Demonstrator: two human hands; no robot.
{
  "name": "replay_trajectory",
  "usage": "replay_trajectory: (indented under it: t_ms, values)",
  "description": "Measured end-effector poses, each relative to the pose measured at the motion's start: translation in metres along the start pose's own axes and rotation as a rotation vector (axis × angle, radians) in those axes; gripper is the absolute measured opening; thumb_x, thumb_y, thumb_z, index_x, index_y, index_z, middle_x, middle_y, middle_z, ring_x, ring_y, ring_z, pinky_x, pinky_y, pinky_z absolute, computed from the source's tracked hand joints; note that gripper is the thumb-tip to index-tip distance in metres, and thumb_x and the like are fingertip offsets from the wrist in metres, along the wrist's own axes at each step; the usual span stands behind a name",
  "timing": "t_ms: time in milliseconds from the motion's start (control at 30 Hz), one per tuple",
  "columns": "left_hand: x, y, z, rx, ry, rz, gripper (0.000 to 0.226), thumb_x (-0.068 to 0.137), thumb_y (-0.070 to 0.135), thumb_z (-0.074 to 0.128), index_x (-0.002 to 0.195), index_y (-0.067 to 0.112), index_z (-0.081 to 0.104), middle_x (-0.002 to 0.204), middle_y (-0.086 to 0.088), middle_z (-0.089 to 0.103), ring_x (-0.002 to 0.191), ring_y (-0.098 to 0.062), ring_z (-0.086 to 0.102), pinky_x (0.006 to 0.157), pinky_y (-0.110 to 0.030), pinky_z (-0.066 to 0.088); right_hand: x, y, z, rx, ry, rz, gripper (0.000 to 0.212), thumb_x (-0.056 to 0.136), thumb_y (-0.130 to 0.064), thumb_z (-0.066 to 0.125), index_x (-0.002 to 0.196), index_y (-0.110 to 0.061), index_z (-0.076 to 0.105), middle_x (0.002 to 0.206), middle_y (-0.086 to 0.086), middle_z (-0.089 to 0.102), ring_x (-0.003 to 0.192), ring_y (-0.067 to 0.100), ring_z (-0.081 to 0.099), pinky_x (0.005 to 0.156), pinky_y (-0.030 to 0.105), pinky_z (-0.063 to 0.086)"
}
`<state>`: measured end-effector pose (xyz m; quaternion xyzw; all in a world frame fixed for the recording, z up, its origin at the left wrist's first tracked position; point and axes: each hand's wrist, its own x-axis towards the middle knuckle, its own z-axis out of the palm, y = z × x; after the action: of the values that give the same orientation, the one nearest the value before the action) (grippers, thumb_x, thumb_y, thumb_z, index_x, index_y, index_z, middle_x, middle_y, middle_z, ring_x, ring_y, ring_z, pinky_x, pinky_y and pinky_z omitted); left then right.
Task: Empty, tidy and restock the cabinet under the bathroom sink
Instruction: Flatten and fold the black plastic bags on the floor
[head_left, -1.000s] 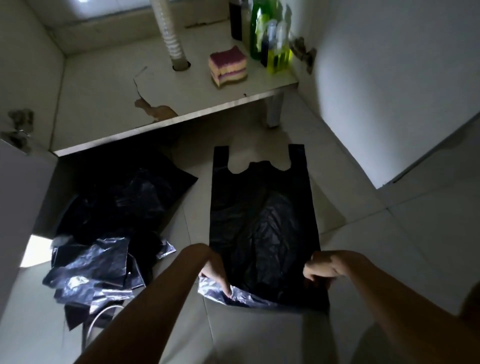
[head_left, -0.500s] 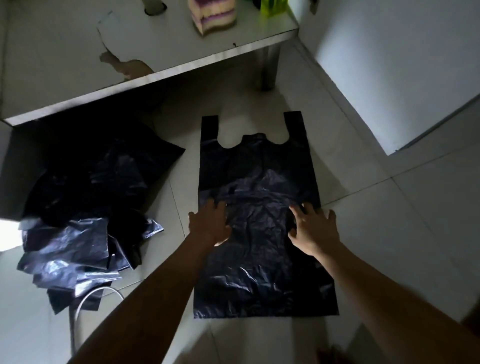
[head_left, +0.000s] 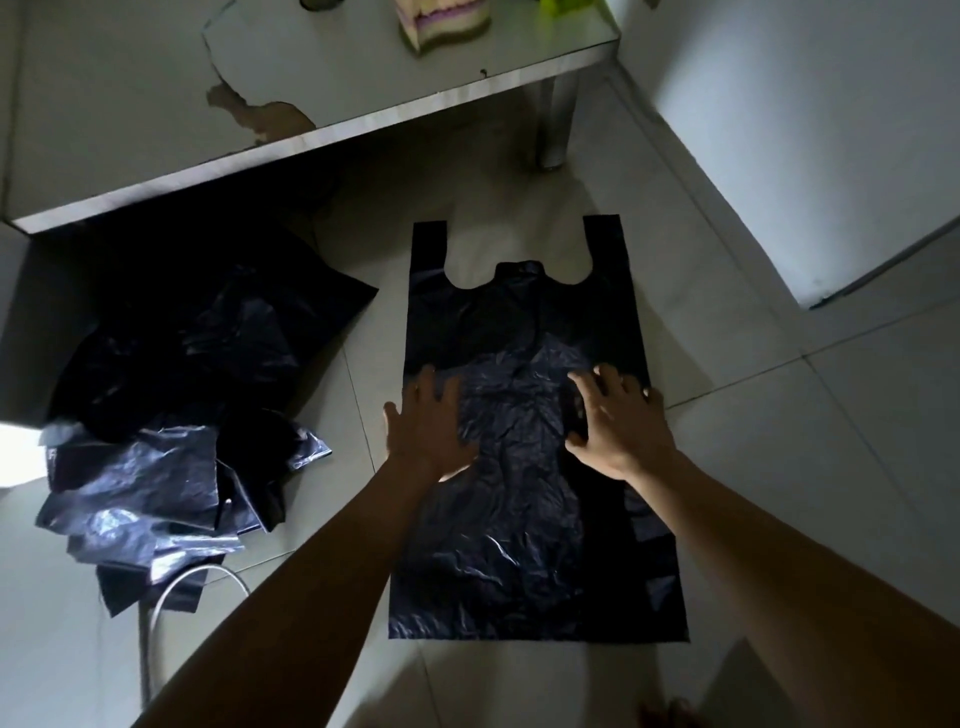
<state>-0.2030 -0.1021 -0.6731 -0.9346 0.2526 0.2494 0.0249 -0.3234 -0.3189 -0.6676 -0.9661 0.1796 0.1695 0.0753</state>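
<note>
A black plastic carrier bag (head_left: 524, 545) lies flat on the tiled floor, its two handles pointing toward the cabinet. My left hand (head_left: 428, 423) presses flat on the bag's left side with fingers spread. On the bag's right side rests my right hand (head_left: 618, 421), fingers spread and slightly curled. Neither hand grips anything. A heap of more black bags (head_left: 171, 415) sits on the floor to the left, partly under the cabinet. The cabinet floor (head_left: 130, 93) is at the top, with a stack of sponges (head_left: 441, 21) near its front right.
A metal cabinet leg (head_left: 556, 119) stands just beyond the bag. The open white cabinet door (head_left: 810, 130) rises on the right. A chipped patch (head_left: 260, 111) marks the cabinet floor's front edge. A thin wire hoop (head_left: 171, 608) lies on the floor by the heap.
One second ago my hands held the bag's near edge; they let go and slid forward to its middle, flattening it. The view tilted down, so the bottles left the frame.
</note>
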Motion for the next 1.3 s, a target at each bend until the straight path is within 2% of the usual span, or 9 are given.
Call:
replay_trajectory:
  t_ms: [167,267,433,567,667,733,900,1100,1300]
  values:
    - [0.009,-0.002,-0.007,-0.021,-0.147,-0.026,0.118,0.07,0.066,0.073,0.156,0.029,0.002,0.163,-0.011,-0.002,0.148,-0.036,0.011,0.117,-0.06,0.018,0.014,0.004,-0.005,-0.005,-0.23,0.034,0.085,0.081,-0.053,0.071,0.147,-0.034,0.021,0.153,0.002,0.023,0.135,0.033,0.036,0.102,0.054,0.042]
    - [0.004,-0.01,-0.027,-0.046,-0.168,0.006,0.099,0.073,0.059,0.073,0.153,0.031,0.022,0.159,-0.009,0.019,0.143,-0.033,0.028,0.114,-0.056,0.025,0.022,-0.014,-0.024,-0.092,-0.278,0.048,0.08,0.085,-0.052,0.066,0.149,-0.028,0.025,0.149,0.006,0.032,0.132,0.034,0.041,0.103,0.053,0.041]
    - [-0.008,-0.049,-0.099,-0.013,0.255,-0.034,0.038,0.086,0.039,0.061,0.122,0.026,0.056,0.125,-0.005,0.054,0.117,-0.029,0.054,0.094,-0.041,0.043,0.036,-0.066,-0.066,0.027,-0.175,-0.125,0.064,0.089,-0.049,0.061,0.145,-0.03,0.037,0.145,0.003,0.044,0.127,0.028,0.05,0.099,0.043,0.047]
    - [-0.031,-0.111,-0.153,0.098,0.436,-0.286,0.044,0.082,0.038,0.065,0.122,0.023,0.052,0.124,-0.008,0.053,0.115,-0.03,0.053,0.09,-0.043,0.042,0.042,-0.135,-0.092,0.278,-0.241,-0.262,0.05,0.091,-0.044,0.062,0.138,-0.03,0.05,0.134,-0.001,0.058,0.112,0.019,0.061,0.093,0.035,0.051]
    - [-0.051,-0.156,-0.162,0.048,0.339,-0.529,0.064,0.077,0.046,0.071,0.13,0.021,0.045,0.133,-0.011,0.048,0.123,-0.033,0.046,0.097,-0.048,0.038,0.041,-0.186,-0.09,0.474,-0.251,-0.3,0.041,0.089,-0.04,0.067,0.127,-0.026,0.061,0.122,-0.001,0.068,0.106,0.016,0.065,0.091,0.027,0.05]
    - [-0.064,-0.179,-0.158,0.051,0.275,-0.593,0.054,0.079,0.043,0.07,0.126,0.022,0.053,0.131,-0.008,0.054,0.125,-0.031,0.048,0.1,-0.049,0.037,0.037,-0.222,-0.081,0.562,-0.248,-0.319,0.037,0.088,-0.04,0.069,0.122,-0.025,0.062,0.115,-0.003,0.07,0.103,0.014,0.066,0.086,0.024,0.049]
    - [-0.08,-0.211,-0.149,0.006,0.502,-0.509,0.019,0.088,0.027,0.056,0.098,0.02,0.07,0.1,-0.007,0.073,0.099,-0.03,0.069,0.087,-0.039,0.05,0.021,-0.292,-0.066,0.745,-0.06,-0.405,0.036,0.092,-0.043,0.063,0.127,-0.037,0.054,0.11,-0.007,0.07,0.092,0.011,0.069,0.08,0.028,0.055]
    - [-0.084,-0.238,-0.137,-0.053,0.118,-0.328,0.076,0.072,0.065,0.068,0.138,0.038,0.043,0.141,-0.003,0.045,0.132,-0.031,0.043,0.103,-0.052,0.037,0.011,-0.313,-0.052,0.534,0.055,-0.472,0.047,0.095,-0.04,0.059,0.14,-0.035,0.044,0.127,-0.002,0.059,0.11,0.016,0.06,0.092,0.03,0.048]
    - [-0.083,-0.243,-0.123,-0.053,0.461,-0.256,0.026,0.089,0.048,0.053,0.107,0.034,0.066,0.108,0.001,0.067,0.106,-0.025,0.064,0.088,-0.043,0.047,0.022,-0.312,-0.051,0.652,0.042,-0.442,0.063,0.09,-0.039,0.069,0.141,-0.036,0.032,0.13,0.0,0.057,0.106,0.017,0.065,0.089,0.037,0.055]
